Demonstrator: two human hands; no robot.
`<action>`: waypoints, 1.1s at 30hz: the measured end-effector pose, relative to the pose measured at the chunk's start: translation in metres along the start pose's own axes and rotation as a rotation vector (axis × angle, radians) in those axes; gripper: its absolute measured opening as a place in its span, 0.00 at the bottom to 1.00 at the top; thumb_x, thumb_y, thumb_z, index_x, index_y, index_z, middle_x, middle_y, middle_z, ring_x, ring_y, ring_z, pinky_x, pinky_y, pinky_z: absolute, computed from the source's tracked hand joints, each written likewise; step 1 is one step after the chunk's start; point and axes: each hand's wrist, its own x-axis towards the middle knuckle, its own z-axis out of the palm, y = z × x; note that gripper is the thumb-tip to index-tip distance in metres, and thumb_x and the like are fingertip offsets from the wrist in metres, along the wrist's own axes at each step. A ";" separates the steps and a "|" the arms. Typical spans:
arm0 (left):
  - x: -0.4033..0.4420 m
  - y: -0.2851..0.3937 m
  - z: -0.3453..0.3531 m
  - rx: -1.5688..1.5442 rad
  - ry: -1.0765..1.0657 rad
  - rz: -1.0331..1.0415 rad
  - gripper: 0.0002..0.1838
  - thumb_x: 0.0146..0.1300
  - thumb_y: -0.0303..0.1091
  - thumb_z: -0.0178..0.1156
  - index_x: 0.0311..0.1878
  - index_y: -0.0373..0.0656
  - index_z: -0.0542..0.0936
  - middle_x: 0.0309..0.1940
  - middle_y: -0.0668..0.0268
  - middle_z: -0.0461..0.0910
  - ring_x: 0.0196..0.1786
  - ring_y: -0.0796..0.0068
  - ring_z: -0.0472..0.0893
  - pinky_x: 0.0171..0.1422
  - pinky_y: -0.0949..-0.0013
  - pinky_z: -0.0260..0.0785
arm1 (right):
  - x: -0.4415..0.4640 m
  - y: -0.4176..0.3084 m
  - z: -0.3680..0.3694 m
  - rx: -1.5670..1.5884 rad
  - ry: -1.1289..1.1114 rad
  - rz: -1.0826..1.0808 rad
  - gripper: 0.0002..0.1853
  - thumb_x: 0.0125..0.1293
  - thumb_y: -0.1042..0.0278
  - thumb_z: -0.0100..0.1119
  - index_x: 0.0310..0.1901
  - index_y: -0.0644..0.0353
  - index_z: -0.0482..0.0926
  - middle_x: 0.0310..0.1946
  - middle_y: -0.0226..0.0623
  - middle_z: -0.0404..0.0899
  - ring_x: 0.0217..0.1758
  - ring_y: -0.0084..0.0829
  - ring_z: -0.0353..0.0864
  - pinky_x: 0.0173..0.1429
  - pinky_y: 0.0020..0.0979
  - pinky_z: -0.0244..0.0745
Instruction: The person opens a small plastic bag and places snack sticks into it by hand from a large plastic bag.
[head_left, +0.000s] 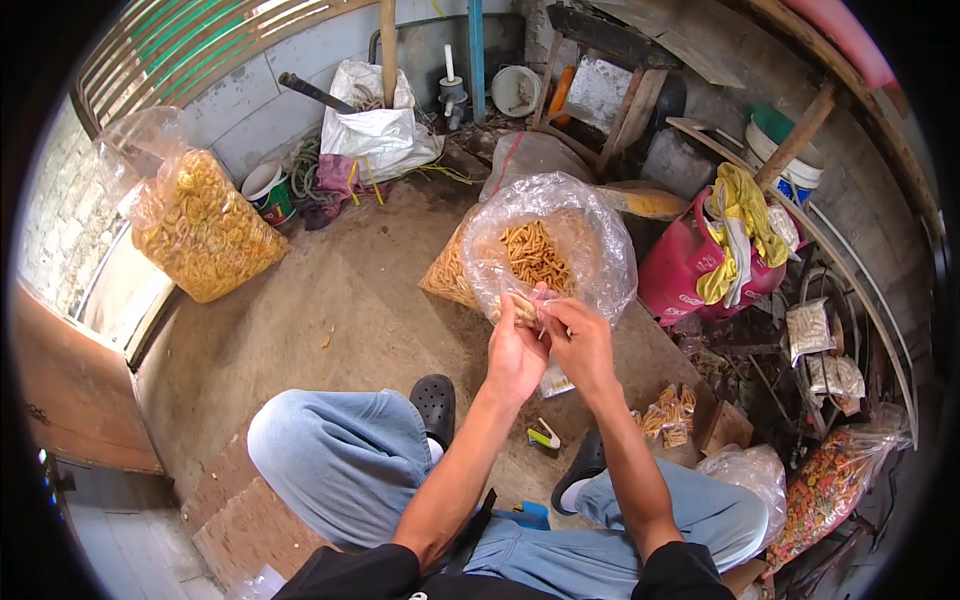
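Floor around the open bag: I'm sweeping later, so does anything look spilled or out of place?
Yes: a small brownish scrap lies alone on the floor, left of the open bag. It looks dropped, though it is too small to identify.

- The head view looks from the wearer's head, behind and above the fingers (508, 308), facing forward and down.
- It is close: the fingers lie just right of its middle, with the forearms (462, 478) reaching up to them from the bottom edge.
- Its wide, round field takes in the knees (292, 432) nearer than the fingers, floor (370, 310) around and below them, and the wall (232, 112) well beyond them.
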 end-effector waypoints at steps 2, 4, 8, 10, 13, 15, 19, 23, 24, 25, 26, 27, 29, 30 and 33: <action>0.000 0.001 0.001 -0.016 -0.005 0.019 0.27 0.75 0.52 0.36 0.61 0.38 0.67 0.53 0.64 0.73 0.53 0.74 0.72 0.63 0.67 0.64 | 0.001 -0.001 -0.001 -0.026 -0.018 -0.063 0.07 0.57 0.72 0.64 0.38 0.59 0.84 0.35 0.40 0.83 0.34 0.41 0.83 0.39 0.33 0.77; 0.000 0.000 0.000 -0.033 -0.009 0.036 0.28 0.75 0.52 0.36 0.62 0.38 0.66 0.53 0.64 0.73 0.54 0.74 0.72 0.64 0.66 0.63 | 0.002 -0.007 -0.003 -0.049 -0.066 -0.030 0.07 0.58 0.71 0.64 0.38 0.59 0.84 0.35 0.39 0.83 0.34 0.40 0.83 0.39 0.33 0.77; -0.001 -0.001 -0.001 0.012 -0.078 -0.020 0.29 0.74 0.53 0.37 0.64 0.38 0.65 0.54 0.64 0.73 0.55 0.73 0.72 0.65 0.65 0.62 | 0.001 -0.008 -0.002 -0.030 0.000 0.073 0.06 0.57 0.71 0.64 0.37 0.59 0.84 0.34 0.39 0.83 0.33 0.39 0.83 0.38 0.33 0.77; -0.001 -0.001 -0.001 0.040 -0.065 -0.037 0.29 0.74 0.54 0.38 0.64 0.38 0.65 0.54 0.64 0.73 0.55 0.73 0.72 0.65 0.65 0.62 | 0.001 -0.010 -0.004 -0.013 0.037 0.097 0.07 0.57 0.70 0.65 0.37 0.60 0.84 0.33 0.39 0.83 0.31 0.37 0.83 0.36 0.31 0.76; 0.000 0.000 -0.004 0.107 -0.109 -0.059 0.29 0.74 0.54 0.38 0.65 0.40 0.67 0.55 0.66 0.73 0.57 0.73 0.71 0.66 0.65 0.62 | 0.000 -0.009 -0.004 -0.015 0.029 0.140 0.08 0.57 0.70 0.65 0.38 0.60 0.84 0.32 0.41 0.83 0.30 0.37 0.83 0.35 0.30 0.75; 0.001 0.000 -0.004 0.086 -0.067 -0.048 0.28 0.73 0.54 0.41 0.63 0.42 0.67 0.55 0.67 0.74 0.55 0.74 0.72 0.63 0.66 0.64 | 0.001 -0.005 -0.005 0.026 -0.008 0.172 0.08 0.57 0.73 0.65 0.39 0.62 0.84 0.32 0.40 0.84 0.30 0.30 0.82 0.36 0.27 0.75; 0.002 0.006 -0.007 0.024 0.008 -0.012 0.23 0.72 0.52 0.45 0.60 0.46 0.69 0.55 0.70 0.74 0.56 0.74 0.73 0.62 0.65 0.66 | 0.006 -0.004 -0.016 0.190 -0.137 0.261 0.10 0.57 0.78 0.63 0.42 0.62 0.84 0.33 0.39 0.85 0.32 0.19 0.81 0.38 0.23 0.75; 0.002 0.010 -0.003 -0.035 0.052 -0.023 0.18 0.71 0.50 0.48 0.56 0.49 0.72 0.54 0.70 0.75 0.54 0.74 0.75 0.59 0.64 0.70 | 0.008 0.000 -0.024 0.133 -0.156 0.188 0.10 0.56 0.76 0.64 0.41 0.62 0.84 0.34 0.42 0.85 0.32 0.27 0.84 0.37 0.26 0.75; 0.001 0.010 -0.001 -0.046 0.072 -0.036 0.17 0.71 0.49 0.48 0.54 0.50 0.73 0.52 0.69 0.76 0.53 0.74 0.75 0.57 0.66 0.73 | 0.009 -0.001 -0.025 0.121 -0.149 0.182 0.09 0.56 0.77 0.64 0.41 0.62 0.84 0.33 0.42 0.85 0.32 0.28 0.83 0.37 0.26 0.75; 0.002 0.009 -0.004 -0.046 0.071 -0.037 0.17 0.71 0.49 0.48 0.54 0.50 0.73 0.52 0.69 0.76 0.53 0.74 0.75 0.57 0.66 0.73 | 0.009 -0.002 -0.025 0.108 -0.142 0.177 0.09 0.56 0.77 0.64 0.40 0.62 0.84 0.33 0.42 0.84 0.32 0.28 0.83 0.36 0.26 0.75; 0.004 0.006 -0.010 -0.050 0.036 -0.050 0.19 0.71 0.50 0.48 0.57 0.49 0.71 0.54 0.70 0.75 0.55 0.74 0.74 0.60 0.64 0.70 | 0.009 -0.003 -0.024 0.108 -0.142 0.178 0.09 0.56 0.77 0.64 0.40 0.62 0.84 0.33 0.42 0.84 0.32 0.28 0.83 0.36 0.26 0.75; 0.003 0.004 -0.010 -0.054 0.001 -0.063 0.22 0.70 0.51 0.49 0.59 0.49 0.70 0.55 0.72 0.74 0.56 0.74 0.73 0.62 0.63 0.68 | 0.008 -0.004 -0.022 0.125 -0.130 0.193 0.09 0.56 0.77 0.64 0.39 0.62 0.84 0.32 0.42 0.84 0.32 0.28 0.83 0.36 0.26 0.75; 0.002 0.001 -0.010 -0.040 0.000 -0.054 0.22 0.70 0.52 0.49 0.59 0.49 0.70 0.55 0.72 0.74 0.56 0.75 0.73 0.61 0.64 0.68 | 0.007 -0.005 -0.018 0.143 -0.119 0.209 0.08 0.56 0.77 0.64 0.39 0.62 0.84 0.32 0.42 0.84 0.31 0.27 0.83 0.35 0.27 0.75; 0.000 0.000 -0.008 -0.027 0.000 -0.047 0.22 0.70 0.52 0.49 0.60 0.50 0.70 0.55 0.72 0.74 0.57 0.75 0.73 0.60 0.64 0.68 | 0.005 -0.005 -0.014 0.121 -0.103 0.163 0.08 0.56 0.77 0.63 0.38 0.62 0.84 0.32 0.42 0.84 0.31 0.27 0.84 0.35 0.26 0.75; 0.001 0.003 -0.007 0.015 0.040 -0.058 0.22 0.70 0.51 0.50 0.59 0.49 0.71 0.52 0.72 0.76 0.53 0.76 0.74 0.58 0.65 0.68 | 0.003 -0.001 -0.013 0.091 -0.111 0.135 0.08 0.57 0.76 0.63 0.39 0.63 0.84 0.32 0.42 0.84 0.31 0.28 0.84 0.35 0.27 0.75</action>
